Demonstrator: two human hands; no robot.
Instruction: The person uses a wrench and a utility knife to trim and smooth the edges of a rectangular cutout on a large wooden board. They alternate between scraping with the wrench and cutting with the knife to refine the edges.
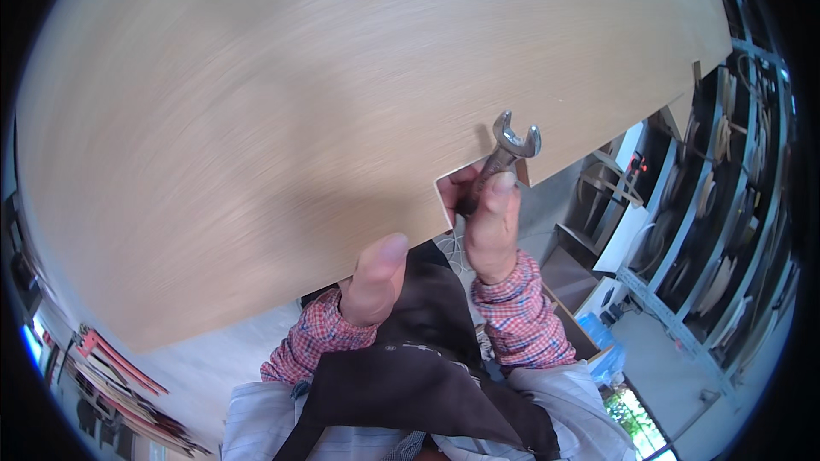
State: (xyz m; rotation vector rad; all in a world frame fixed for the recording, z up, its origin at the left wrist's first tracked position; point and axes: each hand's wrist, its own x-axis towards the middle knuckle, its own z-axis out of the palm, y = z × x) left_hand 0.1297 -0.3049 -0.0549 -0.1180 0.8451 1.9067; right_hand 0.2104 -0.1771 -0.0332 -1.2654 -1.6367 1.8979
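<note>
A large light wood panel (325, 119) fills most of the view. My left hand (374, 283) grips its near edge, thumb on top of the surface. My right hand (489, 222) is closed around the handle of a steel open-end wrench (510, 147). The wrench's jaw points up, over a small rectangular notch (453, 183) cut into the panel's edge. My sleeves are red plaid, and a dark brown apron (418, 358) hangs below my hands.
Metal racks (717, 205) holding curved wooden parts stand at the right. A wooden box and a blue water jug (598, 333) sit on the floor below. Red and pale strips (111, 358) lie at the lower left.
</note>
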